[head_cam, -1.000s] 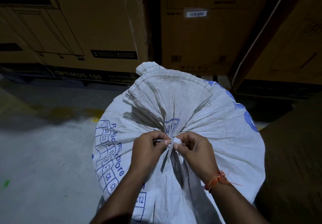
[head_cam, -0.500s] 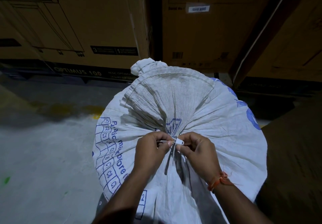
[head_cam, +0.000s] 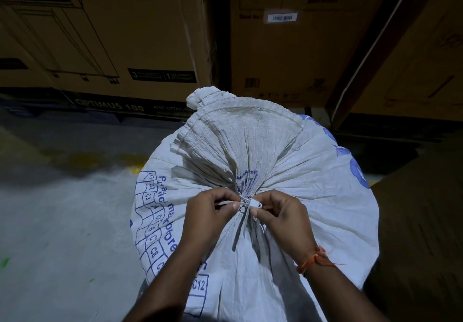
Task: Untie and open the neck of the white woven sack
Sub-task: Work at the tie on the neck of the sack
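Observation:
A full white woven sack (head_cam: pixel 313 178) with blue print stands in front of me, its neck gathered into tight pleats. A white plastic tie (head_cam: pixel 246 202) cinches the neck, and its loose tail hangs down toward me. My left hand (head_cam: pixel 210 211) pinches the tie's strap on the left of the knot. My right hand (head_cam: pixel 280 216), with an orange thread on the wrist, pinches the tie's head on the right. The fanned-out mouth of the sack (head_cam: pixel 240 131) lies flat beyond the tie.
Large brown cardboard boxes (head_cam: pixel 140 33) are stacked right behind the sack, with another box (head_cam: pixel 295 45) beside them. A brown carton (head_cam: pixel 421 234) stands close on the right. Grey concrete floor (head_cam: pixel 57 221) lies to the left.
Both hands stay on the tie with only small finger shifts. The view has shifted slightly, so the sack sits a little higher in the frame.

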The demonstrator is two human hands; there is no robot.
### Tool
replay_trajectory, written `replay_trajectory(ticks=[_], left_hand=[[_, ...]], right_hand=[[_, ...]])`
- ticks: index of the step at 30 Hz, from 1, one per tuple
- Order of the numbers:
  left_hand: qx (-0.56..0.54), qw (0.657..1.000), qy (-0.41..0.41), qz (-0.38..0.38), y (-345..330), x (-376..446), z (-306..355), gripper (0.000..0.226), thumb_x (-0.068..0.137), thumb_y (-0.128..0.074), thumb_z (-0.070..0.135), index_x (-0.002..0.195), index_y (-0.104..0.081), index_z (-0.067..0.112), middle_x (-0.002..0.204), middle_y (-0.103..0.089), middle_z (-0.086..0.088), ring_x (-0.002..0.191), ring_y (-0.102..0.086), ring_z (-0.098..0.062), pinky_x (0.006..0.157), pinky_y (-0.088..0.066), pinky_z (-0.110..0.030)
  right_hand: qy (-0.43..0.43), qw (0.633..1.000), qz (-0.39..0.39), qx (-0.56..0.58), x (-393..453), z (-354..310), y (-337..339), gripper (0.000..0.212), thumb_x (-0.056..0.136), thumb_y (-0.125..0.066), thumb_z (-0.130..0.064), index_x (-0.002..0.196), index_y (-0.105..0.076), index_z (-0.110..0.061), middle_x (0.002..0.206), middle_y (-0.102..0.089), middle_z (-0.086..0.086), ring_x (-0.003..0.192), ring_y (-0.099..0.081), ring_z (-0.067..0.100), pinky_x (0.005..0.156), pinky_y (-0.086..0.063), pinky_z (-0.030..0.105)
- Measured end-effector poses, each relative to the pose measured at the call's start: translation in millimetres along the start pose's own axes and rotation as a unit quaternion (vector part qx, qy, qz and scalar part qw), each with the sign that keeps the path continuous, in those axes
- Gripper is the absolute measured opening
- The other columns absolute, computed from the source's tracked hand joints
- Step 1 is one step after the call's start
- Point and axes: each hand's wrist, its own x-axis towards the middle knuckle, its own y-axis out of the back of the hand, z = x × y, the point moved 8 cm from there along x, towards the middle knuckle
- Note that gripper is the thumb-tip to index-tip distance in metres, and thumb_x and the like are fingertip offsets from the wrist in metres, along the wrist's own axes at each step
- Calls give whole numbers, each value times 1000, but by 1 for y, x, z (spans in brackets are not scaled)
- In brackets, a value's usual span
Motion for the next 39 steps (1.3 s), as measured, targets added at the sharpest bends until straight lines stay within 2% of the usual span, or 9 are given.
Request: replay_trajectory(ticks=[7, 10, 13, 18, 26, 39], left_hand=[[2, 1000, -7, -12, -6, -1, -1, 17, 86, -77, 6, 79, -79, 21, 77, -79, 3, 77, -74, -12, 69, -56, -20], [-2, 1000, -1, -13, -8, 0, -5, 17, 87, -77, 6, 79, -78, 21, 77, -79, 3, 77, -74, -15, 71, -59, -29], [-3, 1000, -2, -8, -9, 0, -5, 16, 87, -78, 7, 79, -79, 21, 77, -79, 3, 77, -74, -14, 73, -60, -32], [-5, 1000, -1, -2, -9, 1, -6, 17, 87, -79, 7, 79, -79, 23, 77, -79, 5, 77, -74, -10, 71, -59, -27], [-5, 1000, 2, 2, -9, 0, -6, 18, 86, -79, 7, 79, -79, 23, 76, -79, 6, 76, -75, -11, 72, -61, -30], [-7, 1000, 1, -8, -7, -1, -3, 15, 86, -79, 9, 81, -80, 23, 78, -80, 7, 78, -76, -10, 73, -61, -27]], right_hand=[[-1, 1000, -1, -2, -1, 1, -2, 21, 79, -83, -2, 86, -79, -21, 84, -81, -4, 83, -77, 13, 83, -64, 43], [-4, 1000, -1, -3, -1, 2, -1, 21, 79, -83, -3, 86, -79, -22, 83, -81, -5, 83, -77, 13, 82, -64, 43], [-4, 1000, -5, -7, 0, 3, -2, 21, 79, -83, -4, 86, -79, -23, 83, -81, -5, 82, -77, 12, 81, -64, 39], [-9, 1000, -8, 6, 0, 4, -1, 19, 79, -82, -2, 86, -79, -20, 83, -81, -3, 79, -77, 13, 73, -61, 28], [-11, 1000, -9, 6, 1, 5, -2, 21, 79, -82, -2, 86, -79, -21, 84, -81, -3, 80, -77, 16, 78, -64, 36], [-12, 1000, -12, 10, 1, 4, -2, 20, 80, -82, -3, 87, -79, -21, 85, -82, -4, 82, -78, 15, 81, -64, 40]])
